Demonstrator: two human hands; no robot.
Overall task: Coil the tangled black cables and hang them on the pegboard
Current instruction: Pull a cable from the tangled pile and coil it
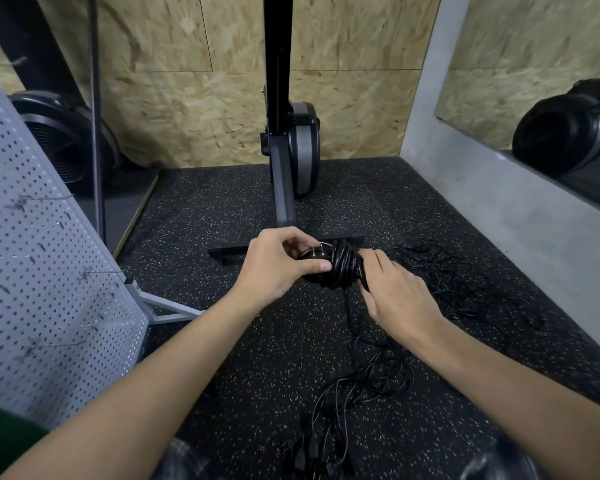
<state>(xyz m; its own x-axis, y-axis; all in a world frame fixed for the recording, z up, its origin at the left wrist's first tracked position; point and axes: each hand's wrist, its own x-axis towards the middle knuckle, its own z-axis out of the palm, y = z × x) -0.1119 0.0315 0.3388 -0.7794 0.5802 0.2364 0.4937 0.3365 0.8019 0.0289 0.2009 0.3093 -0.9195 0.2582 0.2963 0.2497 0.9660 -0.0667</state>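
Head view, and both hands are on the cable bundle, held up above the speckled floor. The left hand grips its left end, thumb pressed across the coil. The right hand has its fingers curled round the right end. Loose cables trail below and sprawl over the floor. The pegboard stands at the left, well apart.

black cables, grey pegboard (dotted w/ holes), black speckled floor, tan chipboard wall
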